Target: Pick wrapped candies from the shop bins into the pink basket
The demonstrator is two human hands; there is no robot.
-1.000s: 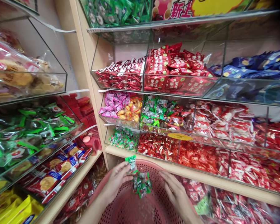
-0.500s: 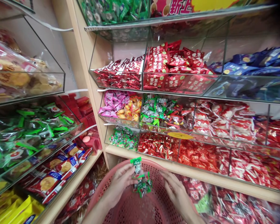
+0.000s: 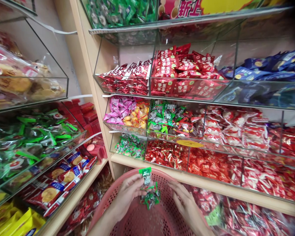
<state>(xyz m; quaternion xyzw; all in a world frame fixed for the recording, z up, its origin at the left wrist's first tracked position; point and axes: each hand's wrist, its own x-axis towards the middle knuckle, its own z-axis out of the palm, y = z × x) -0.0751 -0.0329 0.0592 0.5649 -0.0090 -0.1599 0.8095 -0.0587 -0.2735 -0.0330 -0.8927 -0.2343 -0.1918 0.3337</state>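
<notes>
My left hand (image 3: 129,192) is over the left side of a pink perforated plastic basket (image 3: 105,202). Pinched between its thumb and fingers is a small green-and-clear candy packet (image 3: 147,177). Just below that packet shows a small cluster of similar green candy packets (image 3: 151,198); whether they rest in the basket or hang from the fingers, I cannot tell. My right hand (image 3: 183,196) is at the basket's right side, fingers stretched out and slightly apart, with nothing in them.
Ahead, clear bins hold green candies (image 3: 130,144), red-wrapped candies (image 3: 166,153) and larger red packets (image 3: 163,70). A yellow price label (image 3: 189,143) marks one bin. The wooden shelf edge (image 3: 211,182) runs behind the basket. Left shelves hold biscuit packets (image 3: 49,194).
My left hand has shifted the pinched candy packet slightly right and down. My right hand stays nearly where it was.
</notes>
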